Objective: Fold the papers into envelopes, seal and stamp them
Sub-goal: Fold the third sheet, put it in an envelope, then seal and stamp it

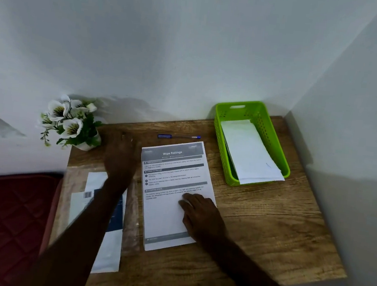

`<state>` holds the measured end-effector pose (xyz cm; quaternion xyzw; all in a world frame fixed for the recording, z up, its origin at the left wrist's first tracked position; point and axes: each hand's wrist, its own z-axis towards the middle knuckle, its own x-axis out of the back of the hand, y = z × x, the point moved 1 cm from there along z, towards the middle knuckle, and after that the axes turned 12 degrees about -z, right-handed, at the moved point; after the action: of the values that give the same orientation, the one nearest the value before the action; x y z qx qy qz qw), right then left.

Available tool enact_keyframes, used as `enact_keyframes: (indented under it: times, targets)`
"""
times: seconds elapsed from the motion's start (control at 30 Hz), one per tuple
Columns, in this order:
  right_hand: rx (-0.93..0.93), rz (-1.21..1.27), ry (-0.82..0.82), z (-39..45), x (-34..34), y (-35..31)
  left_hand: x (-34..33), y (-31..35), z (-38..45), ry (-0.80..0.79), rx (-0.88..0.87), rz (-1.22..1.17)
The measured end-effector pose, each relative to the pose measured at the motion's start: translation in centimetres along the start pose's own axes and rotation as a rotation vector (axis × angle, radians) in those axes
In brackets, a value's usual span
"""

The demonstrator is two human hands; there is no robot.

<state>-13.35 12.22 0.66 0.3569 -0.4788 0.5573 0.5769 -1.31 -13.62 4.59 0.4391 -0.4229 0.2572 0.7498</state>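
A stack of printed papers (169,182) headed "Wipe Railings" lies flat in the middle of the wooden table (266,232). My right hand (201,214) rests flat on the lower right part of the top sheet, fingers straight. My left hand (119,154) hovers blurred above the table, left of the papers, fingers relaxed and holding nothing. A clear plastic pack of envelopes (109,223) lies at the table's left side, partly under my left forearm.
A green plastic basket (274,138) at the back right holds white envelopes (249,154). A blue pen (178,137) lies behind the papers. A pot of white flowers (71,123) stands at the back left corner. Walls close in behind and on the right.
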Motion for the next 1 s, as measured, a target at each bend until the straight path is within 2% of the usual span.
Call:
enact_keyframes:
  times: [0.2, 0.47, 0.7, 0.87, 1.0]
  targets:
    - [-0.011, -0.033, -0.001, -0.1, -0.4, -0.2, -1.3, 2.7, 1.1, -0.407, -0.162, -0.115]
    - [-0.072, -0.117, -0.055, -1.2, -1.9, -1.5, -2.5, 4.0, 2.5, -0.562, -0.191, -0.098]
    - [-0.115, -0.169, -0.121, -1.3, -3.0, -2.1, -2.3, 4.4, 2.0, -0.454, -0.2, -0.128]
    - [-0.141, -0.207, -0.108, -0.4, -3.2, -2.5, -1.7, 5.8, -0.7, -0.245, -0.251, -0.221]
    - [-0.134, -0.203, -0.088, 0.5, -3.7, -2.3, -2.2, 6.0, -4.0, -0.11, -0.333, -0.207]
